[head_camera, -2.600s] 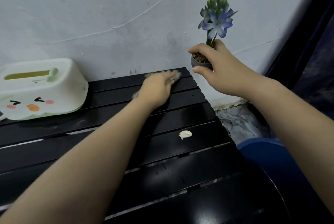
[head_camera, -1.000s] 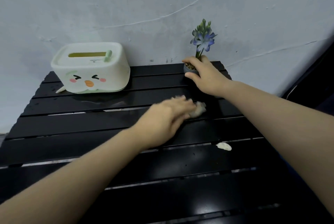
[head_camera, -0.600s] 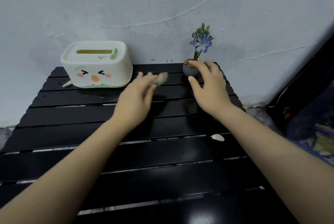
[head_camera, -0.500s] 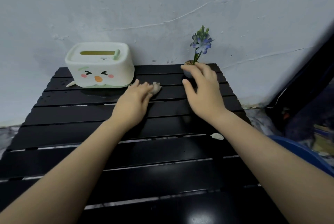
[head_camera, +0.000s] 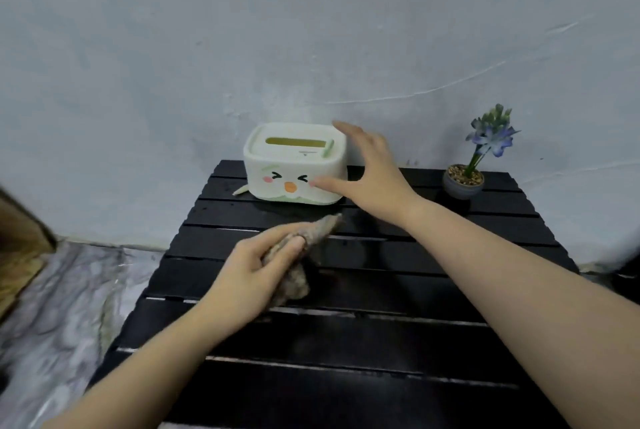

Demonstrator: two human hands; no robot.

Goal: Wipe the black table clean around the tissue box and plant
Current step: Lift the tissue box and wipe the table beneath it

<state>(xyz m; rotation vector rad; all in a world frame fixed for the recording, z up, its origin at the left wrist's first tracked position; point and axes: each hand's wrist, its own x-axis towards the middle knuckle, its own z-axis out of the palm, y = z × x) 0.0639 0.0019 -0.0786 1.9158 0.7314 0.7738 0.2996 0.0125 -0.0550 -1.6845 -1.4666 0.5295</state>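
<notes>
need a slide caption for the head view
Left hand holds a wadded rag on the black slatted table while the open right hand reaches around the tissue box.

One head-worn view looks forward and down from above the near edge of the counter (head_camera: pixel 346 376), close enough that both forearms fill the foreground. It faces the wall (head_camera: pixel 311 30) behind the counter, with floor (head_camera: pixel 62 290) left of the counter.

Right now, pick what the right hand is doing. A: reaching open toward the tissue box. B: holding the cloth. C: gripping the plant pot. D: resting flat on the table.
A: the right hand is spread open at the tissue box, away from the plant pot; the left hand holds the cloth.
</notes>
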